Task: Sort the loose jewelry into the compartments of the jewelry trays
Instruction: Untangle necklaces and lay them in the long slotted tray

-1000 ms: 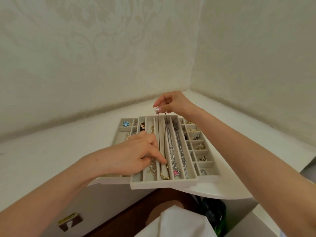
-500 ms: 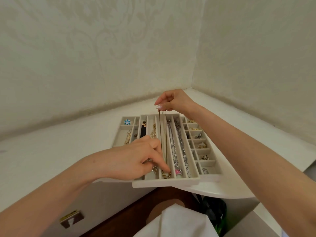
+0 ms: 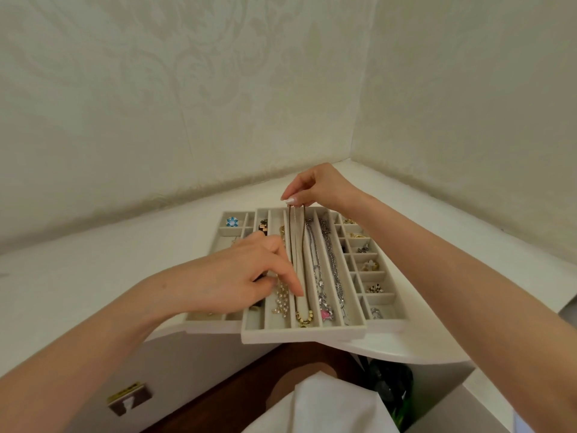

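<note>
Desk tray (image 3: pixel 299 335) unmoved; right hand (image 3: pixel 321 186) still pinches necklace (image 3: pixel 304 318).

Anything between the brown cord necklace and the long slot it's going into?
Nothing visible. The slot holds only the brown cord necklace; left hand presses it down, right hand pinches its far end.

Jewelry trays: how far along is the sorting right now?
Done: silver chains lie in the long slots, and small pieces sit in the side compartments. In hand: the right hand pinches the top of a brown cord necklace over the middle tray, while the left hand presses it into its slot with a forefinger. Left: lowering that top end; no other loose piece is in view.
</note>
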The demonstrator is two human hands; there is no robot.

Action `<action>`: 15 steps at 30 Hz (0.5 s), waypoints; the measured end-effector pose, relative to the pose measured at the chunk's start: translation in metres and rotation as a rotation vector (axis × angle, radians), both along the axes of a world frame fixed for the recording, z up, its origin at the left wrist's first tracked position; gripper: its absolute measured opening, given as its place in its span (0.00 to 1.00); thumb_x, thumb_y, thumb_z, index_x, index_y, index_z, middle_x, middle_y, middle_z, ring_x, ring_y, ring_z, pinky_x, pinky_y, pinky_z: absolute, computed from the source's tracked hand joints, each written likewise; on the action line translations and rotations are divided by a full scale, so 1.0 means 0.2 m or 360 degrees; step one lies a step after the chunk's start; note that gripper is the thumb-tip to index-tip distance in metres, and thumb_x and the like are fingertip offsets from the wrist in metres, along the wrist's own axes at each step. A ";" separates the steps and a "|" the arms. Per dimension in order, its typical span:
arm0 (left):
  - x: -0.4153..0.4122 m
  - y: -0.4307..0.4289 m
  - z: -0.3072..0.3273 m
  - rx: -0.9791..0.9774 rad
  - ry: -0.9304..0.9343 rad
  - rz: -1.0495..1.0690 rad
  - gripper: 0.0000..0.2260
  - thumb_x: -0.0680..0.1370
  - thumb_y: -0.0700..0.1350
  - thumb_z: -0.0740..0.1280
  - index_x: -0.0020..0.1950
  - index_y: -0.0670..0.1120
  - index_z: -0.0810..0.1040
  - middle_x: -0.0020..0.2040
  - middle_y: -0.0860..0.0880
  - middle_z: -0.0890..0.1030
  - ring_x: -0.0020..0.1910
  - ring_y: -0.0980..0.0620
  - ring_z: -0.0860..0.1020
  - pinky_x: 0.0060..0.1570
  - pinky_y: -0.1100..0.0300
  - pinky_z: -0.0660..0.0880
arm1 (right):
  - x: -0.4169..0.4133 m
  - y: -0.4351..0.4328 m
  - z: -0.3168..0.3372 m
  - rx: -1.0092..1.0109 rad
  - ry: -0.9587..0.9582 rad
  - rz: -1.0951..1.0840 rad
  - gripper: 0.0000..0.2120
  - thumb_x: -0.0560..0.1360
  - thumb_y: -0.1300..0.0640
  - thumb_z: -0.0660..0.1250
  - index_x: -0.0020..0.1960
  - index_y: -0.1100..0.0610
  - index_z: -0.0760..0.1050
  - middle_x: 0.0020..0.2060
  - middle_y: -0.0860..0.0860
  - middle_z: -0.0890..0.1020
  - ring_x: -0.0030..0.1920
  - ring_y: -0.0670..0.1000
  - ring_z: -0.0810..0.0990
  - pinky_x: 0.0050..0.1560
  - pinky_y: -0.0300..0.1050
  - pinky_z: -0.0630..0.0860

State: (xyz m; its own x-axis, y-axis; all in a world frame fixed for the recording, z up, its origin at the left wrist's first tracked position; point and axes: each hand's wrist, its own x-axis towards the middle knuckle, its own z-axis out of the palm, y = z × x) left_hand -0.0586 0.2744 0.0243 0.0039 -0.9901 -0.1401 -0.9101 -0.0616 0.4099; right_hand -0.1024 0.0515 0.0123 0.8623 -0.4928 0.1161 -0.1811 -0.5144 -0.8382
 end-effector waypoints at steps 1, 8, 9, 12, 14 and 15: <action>0.00 0.00 0.00 0.0003 -0.0007 0.0000 0.16 0.80 0.41 0.59 0.53 0.61 0.79 0.49 0.57 0.70 0.53 0.62 0.64 0.54 0.67 0.64 | 0.00 0.00 0.00 -0.0033 0.0018 -0.0004 0.08 0.70 0.69 0.71 0.48 0.66 0.82 0.34 0.52 0.81 0.30 0.39 0.78 0.34 0.28 0.73; -0.04 -0.01 -0.02 0.0024 -0.0036 -0.0030 0.20 0.78 0.36 0.57 0.51 0.60 0.80 0.49 0.57 0.68 0.53 0.61 0.63 0.59 0.62 0.63 | 0.01 0.04 0.01 -0.0308 0.0138 -0.0017 0.08 0.68 0.67 0.74 0.47 0.61 0.83 0.34 0.48 0.81 0.35 0.39 0.76 0.36 0.23 0.70; -0.05 -0.01 -0.02 0.0028 -0.0025 -0.0034 0.20 0.78 0.36 0.57 0.51 0.60 0.80 0.49 0.57 0.68 0.53 0.61 0.63 0.60 0.61 0.63 | 0.00 0.04 0.01 -0.0323 0.0143 -0.0010 0.08 0.68 0.67 0.74 0.47 0.62 0.83 0.34 0.49 0.81 0.35 0.39 0.76 0.36 0.22 0.70; -0.06 -0.01 -0.02 0.0033 -0.0001 -0.0047 0.20 0.78 0.36 0.57 0.48 0.60 0.80 0.49 0.57 0.68 0.54 0.61 0.63 0.61 0.59 0.63 | 0.00 0.05 0.02 -0.0323 0.0137 -0.0020 0.08 0.68 0.69 0.73 0.47 0.63 0.83 0.37 0.54 0.82 0.35 0.42 0.78 0.36 0.24 0.73; -0.06 -0.01 -0.02 0.0036 0.0005 -0.0053 0.19 0.78 0.36 0.57 0.48 0.60 0.80 0.49 0.57 0.68 0.54 0.61 0.63 0.61 0.59 0.63 | -0.01 0.05 0.02 -0.0308 0.0139 -0.0048 0.08 0.69 0.70 0.72 0.47 0.64 0.82 0.37 0.56 0.82 0.34 0.44 0.78 0.34 0.28 0.75; -0.06 -0.01 -0.02 0.0040 0.0006 -0.0055 0.19 0.78 0.36 0.57 0.48 0.59 0.80 0.49 0.57 0.68 0.53 0.61 0.63 0.60 0.60 0.63 | -0.01 0.05 0.02 -0.0298 0.0134 -0.0060 0.08 0.69 0.70 0.71 0.47 0.64 0.82 0.36 0.56 0.81 0.33 0.45 0.78 0.34 0.29 0.76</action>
